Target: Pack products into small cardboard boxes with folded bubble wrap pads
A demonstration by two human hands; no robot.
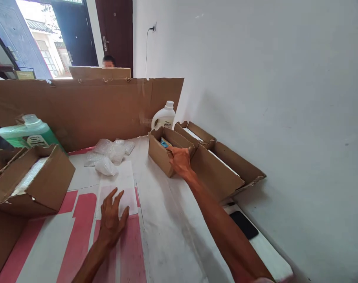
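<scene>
Right hand (180, 160) reaches to centre frame and rests on the near rim of a small open carton (162, 151), fingers curled over the edge and gripping the cardboard wall; a blue-labelled item (164, 143) shows inside, its type too small to tell; left hand (111, 217) lies flat, fingers spread and holding nothing, on a white sheet (120, 184) at lower centre-left. Judgement on handling: the carton is thin corrugated board, light, fairly stiff along the folded corners but weak at the loose flaps; the wall would bow if pinched hard; the better hold looks to be low on two opposite sides or under the base, not the flaps; contents may slide if it tilts. Surface: a pale, scuffed worktop with red and white printed sheeting at lower left; a pile of bubble-wrap bags (108, 155) just beyond the white sheet; a larger flattened carton (226, 169) right of the small one, touching it; a white jug (164, 116) behind; a green bottle (28, 133) above another open box (34, 181) at left; a dark phone (243, 224) at lower right. Room: a cardboard screen (87, 106) across the back, plain white wall at right, open doorway and daylight at upper left, another person partly seen behind the screen.
</scene>
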